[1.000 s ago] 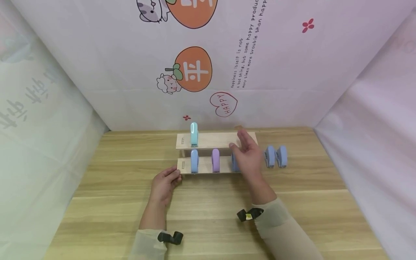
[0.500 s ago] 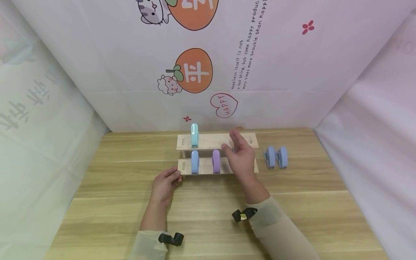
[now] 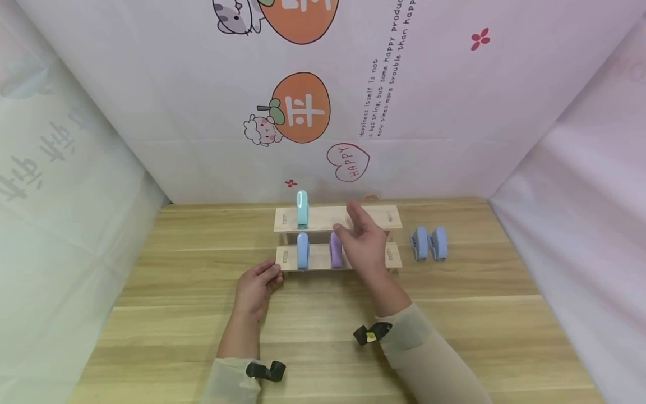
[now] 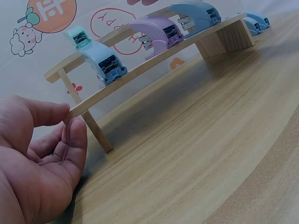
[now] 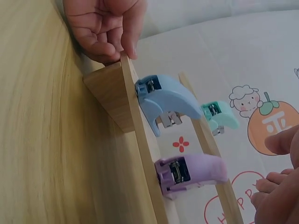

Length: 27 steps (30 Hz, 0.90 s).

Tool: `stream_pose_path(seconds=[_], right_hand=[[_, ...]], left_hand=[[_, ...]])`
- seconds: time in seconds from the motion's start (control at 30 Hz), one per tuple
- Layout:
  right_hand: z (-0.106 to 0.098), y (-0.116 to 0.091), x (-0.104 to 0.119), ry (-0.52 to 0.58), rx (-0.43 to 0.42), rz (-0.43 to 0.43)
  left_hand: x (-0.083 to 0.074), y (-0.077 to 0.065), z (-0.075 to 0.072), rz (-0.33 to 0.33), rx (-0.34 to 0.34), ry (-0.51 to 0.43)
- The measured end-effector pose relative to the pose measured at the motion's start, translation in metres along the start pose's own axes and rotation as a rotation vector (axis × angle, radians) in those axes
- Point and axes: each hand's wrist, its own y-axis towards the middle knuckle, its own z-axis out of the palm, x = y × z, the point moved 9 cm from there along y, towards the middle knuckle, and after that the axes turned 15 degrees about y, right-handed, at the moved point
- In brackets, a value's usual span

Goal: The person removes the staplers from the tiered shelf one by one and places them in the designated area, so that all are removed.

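Observation:
My left hand (image 3: 255, 289) pinches the left end of the lower board of a two-tier wooden shelf (image 4: 140, 69) between thumb and fingers. On that board sit a blue stapler (image 3: 302, 251), a purple stapler (image 3: 335, 251) and another blue stapler (image 4: 196, 17), which my right hand hides in the head view. A mint stapler (image 3: 301, 209) stands on the upper board, towards its left end. My right hand (image 3: 365, 244) hovers over the shelf just right of the purple stapler, thumb and fingers apart, holding nothing.
Two more blue staplers (image 3: 419, 243) stand side by side on the wooden table (image 3: 323, 336), right of the shelf. A printed white cloth (image 3: 212, 112) rises behind the table, and pale cloths hang at both sides.
My right hand has moved left over the shelf, from the third stapler towards the purple one, uncovering the shelf's right end. My left hand stays at the board's left end.

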Motion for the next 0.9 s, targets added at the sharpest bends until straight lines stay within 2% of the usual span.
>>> stream_pose_path(seconds=[0.33,0.6,0.9], right_hand=[[0.018,-0.001,0.001,0.001,0.064,0.002],[0.027,-0.002,0.0,-0.053,0.108,-0.064],[0.037,-0.002,-0.004,-0.031,0.111,-0.019]], left_hand=[[0.0,0.001,0.0,0.007,-0.003,0.004],[-0.001,0.002,0.0,0.01,0.001,0.003],[0.0,0.002,0.0,0.003,-0.007,0.013]])
